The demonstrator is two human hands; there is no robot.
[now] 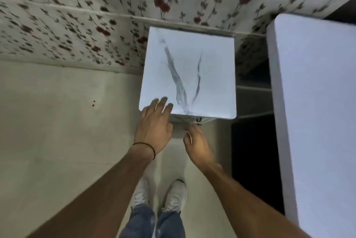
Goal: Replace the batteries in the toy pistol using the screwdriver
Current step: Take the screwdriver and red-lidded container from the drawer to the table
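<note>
Bare forearms, left hand [154, 122] and right hand [196, 142] ungloved. Thin black cord band [148, 146] round left wrist. Faded blue jeans [169, 224] with lighter worn patches. Pale grey-white lace-up sneakers [175, 195], slightly blurred.

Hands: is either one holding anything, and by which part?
The left hand holds nothing; its straight fingers rest on the near corner of the white cabinet top. The right hand reaches below the front edge; blur hides any grip.
</note>
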